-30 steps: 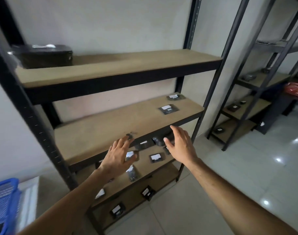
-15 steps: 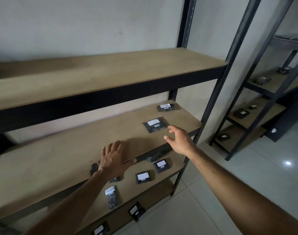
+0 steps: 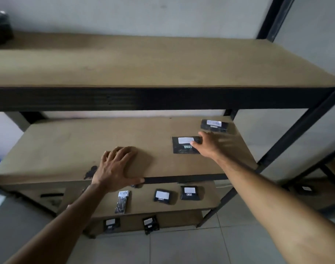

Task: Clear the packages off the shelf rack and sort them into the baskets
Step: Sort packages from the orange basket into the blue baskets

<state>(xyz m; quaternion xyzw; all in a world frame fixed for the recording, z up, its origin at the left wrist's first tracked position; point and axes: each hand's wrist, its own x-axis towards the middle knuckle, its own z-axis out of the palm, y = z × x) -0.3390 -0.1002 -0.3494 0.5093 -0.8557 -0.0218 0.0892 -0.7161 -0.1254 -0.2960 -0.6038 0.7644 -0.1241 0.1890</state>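
Head view, and the right hand (image 3: 207, 144) has come forward across the wooden middle shelf board (image 3: 71, 149) since half a second back: then it hung short of the front edge, now its thumb lies on the flat black plastic package with the white label (image 3: 182, 145), fingers spread and blurred beyond it. Nothing is pinched yet; whether the fingertips are curling under the far edge cannot be told. The left hand (image 3: 115, 166) has barely shifted: it rests flat, palm down, fingers straight on the board and thumb hooked over the front lip, holding nothing. It looks like a brace while the other arm reaches.

So the pick is about to begin, and the package is still lying on the shelf, under the right thumb.

Just past the right fingertips, toward the back corner, sits a second black labelled package (image 3: 214, 126), apart from the first. Below the left wrist, on the lower wooden shelf (image 3: 206, 203), lie a narrow black packet marked in handwriting (image 3: 122, 201) and two squarer black pouches (image 3: 162, 195), with two more (image 3: 149, 223) on the bottom tier. Plenty left to clear.

Above the hands, the black steel front beam (image 3: 162, 99) of the upper shelf overhangs the reach, likely forcing a low, flat withdrawal. A dark object (image 3: 0, 27) sits at that shelf's far left. No basket shows plainly.
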